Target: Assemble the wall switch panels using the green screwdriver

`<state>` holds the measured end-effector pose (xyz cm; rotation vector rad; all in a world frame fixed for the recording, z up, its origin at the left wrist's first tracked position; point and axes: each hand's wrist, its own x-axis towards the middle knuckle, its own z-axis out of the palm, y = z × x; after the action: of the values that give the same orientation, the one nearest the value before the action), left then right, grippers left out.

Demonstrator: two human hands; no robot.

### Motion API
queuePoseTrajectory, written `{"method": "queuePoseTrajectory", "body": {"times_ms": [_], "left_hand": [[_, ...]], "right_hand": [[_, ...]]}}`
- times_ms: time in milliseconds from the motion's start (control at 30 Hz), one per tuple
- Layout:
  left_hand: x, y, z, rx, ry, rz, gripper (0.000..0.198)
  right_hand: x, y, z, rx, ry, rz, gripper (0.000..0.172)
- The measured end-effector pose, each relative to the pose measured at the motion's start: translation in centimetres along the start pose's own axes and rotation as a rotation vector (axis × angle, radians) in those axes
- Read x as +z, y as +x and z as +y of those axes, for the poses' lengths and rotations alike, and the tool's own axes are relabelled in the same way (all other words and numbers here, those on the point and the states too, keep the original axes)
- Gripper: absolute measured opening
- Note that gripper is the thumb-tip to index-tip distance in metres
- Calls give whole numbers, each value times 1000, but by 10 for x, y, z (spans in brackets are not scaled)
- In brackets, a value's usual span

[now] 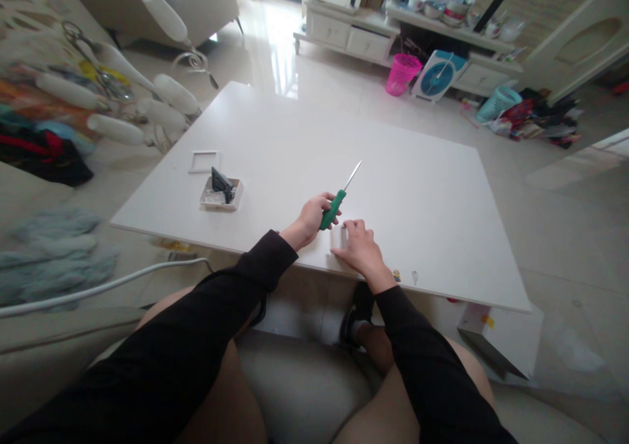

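My left hand is wrapped round the green handle of a screwdriver, whose metal shaft points up and away to the right. My right hand rests on the white table near its front edge, fingers curled over a small white part that is mostly hidden. Both hands are close together. Further left on the table stands a small white open box with a dark piece inside, and beyond it lies a white square frame.
A white cable runs across the floor at left. White lamp-like fittings and clutter lie at the upper left. A pink basket, a blue fan and a low white cabinet stand at the back. Two small bits lie by the table's front edge.
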<state>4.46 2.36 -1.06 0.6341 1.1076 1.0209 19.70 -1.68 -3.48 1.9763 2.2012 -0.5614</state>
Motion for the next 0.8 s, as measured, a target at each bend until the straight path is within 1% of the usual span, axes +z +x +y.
{"method": "queuePoseTrajectory", "body": {"times_ms": [267,500,800], "left_hand": [[-1,1,-2,5,-4,3,28],[-1,2,-2,6,0,0,23],[-2,4,-4,14,14,-2,18]], "right_hand": [[1,0,1,-6,-12,9,64],[3,1,1,-10,-3,14,69],[3,1,2,-17,0,4,64]]}}
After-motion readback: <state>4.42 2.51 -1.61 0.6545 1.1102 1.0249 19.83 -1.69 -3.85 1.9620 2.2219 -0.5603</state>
